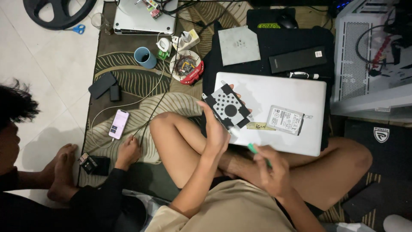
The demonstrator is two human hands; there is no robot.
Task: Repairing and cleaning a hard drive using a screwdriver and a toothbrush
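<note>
Item one: our left hand [216,129], fingers curled around the edge of a black perforated drive bracket [227,109], holds it tilted above the near left corner of the closed white laptop [274,92] that rests across our crossed legs.

Item two: our right hand [270,167], fingers pressed together around a slim green-handled tool [254,149], sits over our lap at the laptop's near edge.

Item three: a bare hard drive [286,120] lies flat on the laptop lid, just right of the bracket and apart from it, with a small paper label [260,126] touching its left side.

Item four: on the patterned rug [128,68] we count a blue cup [145,57], a round tray of small parts [186,66], a lit phone [119,123], a dark phone [102,84] and a second closed laptop [146,17].

Item five: a grey metal plate [238,44], a black slim box [298,59] and a marker pen [303,75] lie on the black mat [266,56] beyond our laptop.

Item six: another person sits at our left, one hand [128,151] resting on the rug near a small black device [90,163].
</note>
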